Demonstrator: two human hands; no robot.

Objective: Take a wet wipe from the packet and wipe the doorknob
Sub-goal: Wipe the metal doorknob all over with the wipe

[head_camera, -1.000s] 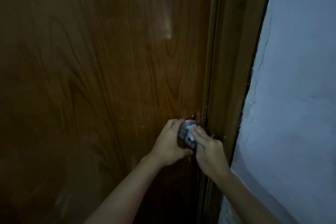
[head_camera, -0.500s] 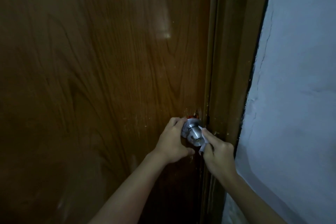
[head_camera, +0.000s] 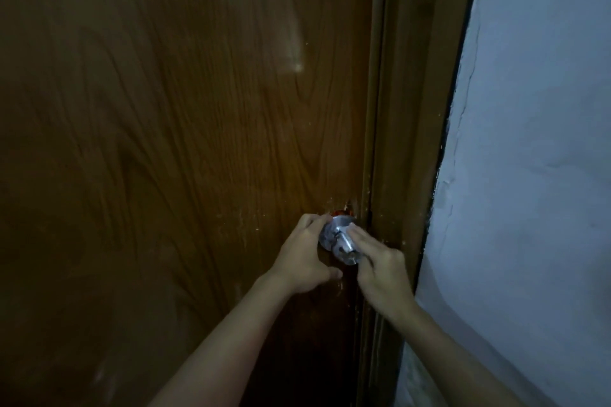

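A round silver doorknob (head_camera: pixel 336 236) sits at the right edge of a brown wooden door (head_camera: pixel 185 142). My left hand (head_camera: pixel 302 258) cups the knob from the left, with its fingers curled over the top and its thumb below. My right hand (head_camera: pixel 380 269) presses its fingers flat on the knob's right side. The wet wipe is held under those fingers and is almost fully hidden. The wipe packet is not in view.
The brown door frame (head_camera: pixel 406 142) runs down just right of the knob. A pale blue-white wall (head_camera: pixel 535 175) with cracked paint fills the right side. The light is dim.
My right hand has slid back up from the knob's lower right onto its side. The white strip of wipe that showed half a second ago is now covered. My left hand has stayed put.
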